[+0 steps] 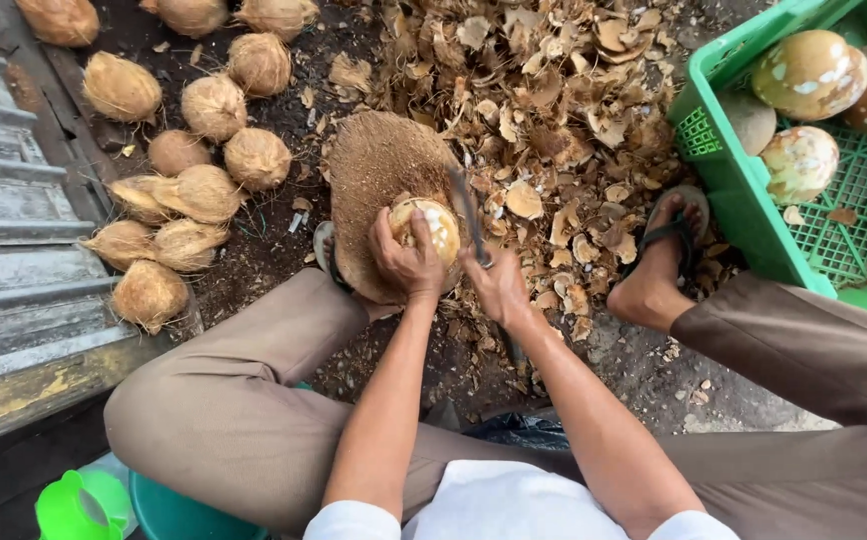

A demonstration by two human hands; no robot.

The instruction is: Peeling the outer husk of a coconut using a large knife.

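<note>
Head view, looking down between the knees. Left hand clasps a partly pared coconut, pressing it on a rounded fibrous block at the feet. Right hand is clenched on the handle of a dark blade, its edge against the nut's right side. I judge the paring well along: pale flesh shows on top, brown skin remains lower. Pared nuts sit in the green crate; nine or so brown coconuts wait at left. Shell chips heap ahead.
</note>
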